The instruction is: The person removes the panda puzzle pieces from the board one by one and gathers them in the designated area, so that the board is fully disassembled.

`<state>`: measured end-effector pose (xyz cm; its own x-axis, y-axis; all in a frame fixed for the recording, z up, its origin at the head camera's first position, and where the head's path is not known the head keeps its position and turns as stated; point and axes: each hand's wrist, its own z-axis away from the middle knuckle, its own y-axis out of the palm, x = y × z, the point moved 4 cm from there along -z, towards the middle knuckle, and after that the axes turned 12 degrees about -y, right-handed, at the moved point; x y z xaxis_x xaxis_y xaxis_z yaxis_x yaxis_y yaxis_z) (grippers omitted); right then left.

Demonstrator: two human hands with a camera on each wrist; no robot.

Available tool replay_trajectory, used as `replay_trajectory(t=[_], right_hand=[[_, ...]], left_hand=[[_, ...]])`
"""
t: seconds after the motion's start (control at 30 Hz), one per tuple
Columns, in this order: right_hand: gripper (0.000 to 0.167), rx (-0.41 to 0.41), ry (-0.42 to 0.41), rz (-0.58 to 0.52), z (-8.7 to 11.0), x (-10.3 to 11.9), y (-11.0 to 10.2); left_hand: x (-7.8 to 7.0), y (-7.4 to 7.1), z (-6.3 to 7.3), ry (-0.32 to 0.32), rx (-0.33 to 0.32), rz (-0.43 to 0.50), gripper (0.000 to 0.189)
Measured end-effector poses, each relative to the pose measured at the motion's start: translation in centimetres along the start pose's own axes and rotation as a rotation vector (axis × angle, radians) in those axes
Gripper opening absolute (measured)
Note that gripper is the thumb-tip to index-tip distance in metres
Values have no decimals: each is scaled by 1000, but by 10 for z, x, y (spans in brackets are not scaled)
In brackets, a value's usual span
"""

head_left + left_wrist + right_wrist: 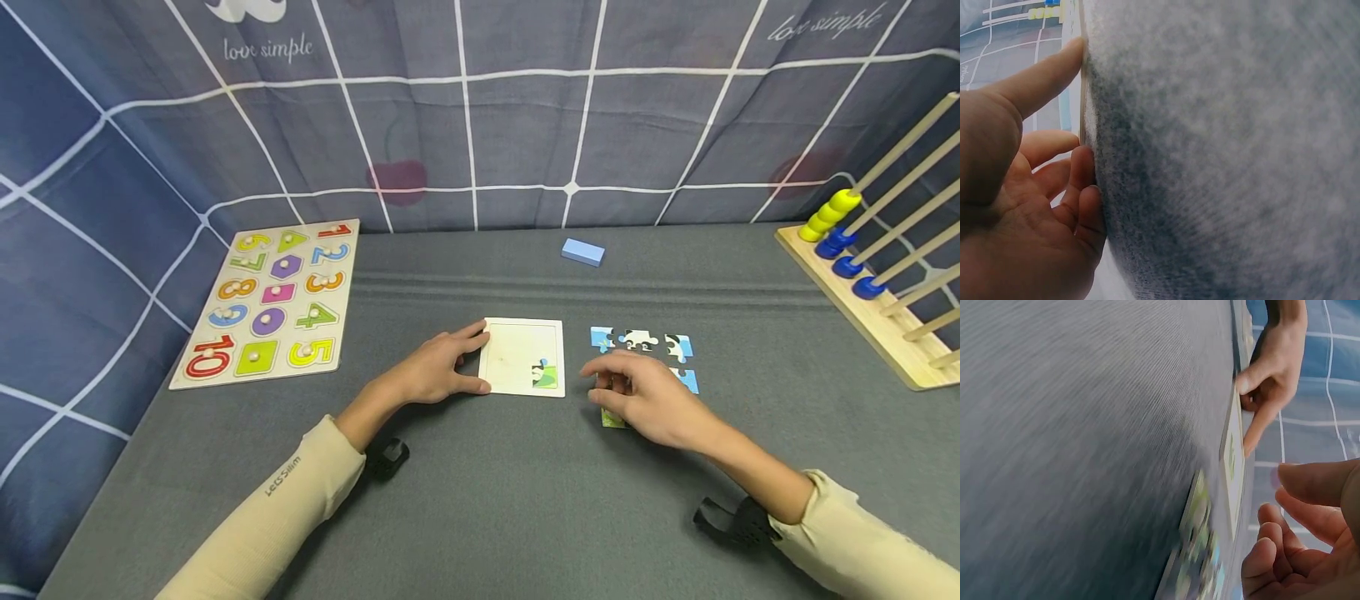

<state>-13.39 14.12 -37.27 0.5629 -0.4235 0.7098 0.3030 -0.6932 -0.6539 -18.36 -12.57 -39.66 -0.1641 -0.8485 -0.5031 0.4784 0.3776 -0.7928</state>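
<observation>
A square white puzzle board (517,354) lies flat in the middle of the table. One green and black-and-white jigsaw piece (545,375) sits in its lower right corner. My left hand (438,364) touches the board's left edge, thumb near the lower corner and forefinger near the upper one. My right hand (648,396) hovers over loose jigsaw pieces (640,339) to the right of the board, partly hiding them. In the right wrist view, its thumb and forefinger (1313,515) stand apart with nothing between them. The loose pieces show blue, black, white and green.
A number and shape puzzle board (273,293) lies at the left. Behind the loose pieces is a blue block (582,252). A wooden bead rack (885,312) with upright rods stands at the right. A checked curtain (517,133) hangs along the back.
</observation>
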Motion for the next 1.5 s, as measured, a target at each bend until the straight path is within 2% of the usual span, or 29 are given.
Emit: replay_trajectory(t=[0.37,0.63,0.9,1.3,1.5], right_hand=[[22,11,34,14,-33,0,26],[37,47,78,35,-48,-3,36],[35,120,114,120,-51,-7,42],[30,46,104,112,-50,-9,39],[28,34,106,100,-50,-9,38]], left_hand=[[-2,0,-1,9,9,6,78],[-1,-1,0,-6,17,9,79],[-2,-1,2,-8,17,16,78],[-2,-1,1,-9,14,14,78],[-2,-1,0,-9,12,15,78]])
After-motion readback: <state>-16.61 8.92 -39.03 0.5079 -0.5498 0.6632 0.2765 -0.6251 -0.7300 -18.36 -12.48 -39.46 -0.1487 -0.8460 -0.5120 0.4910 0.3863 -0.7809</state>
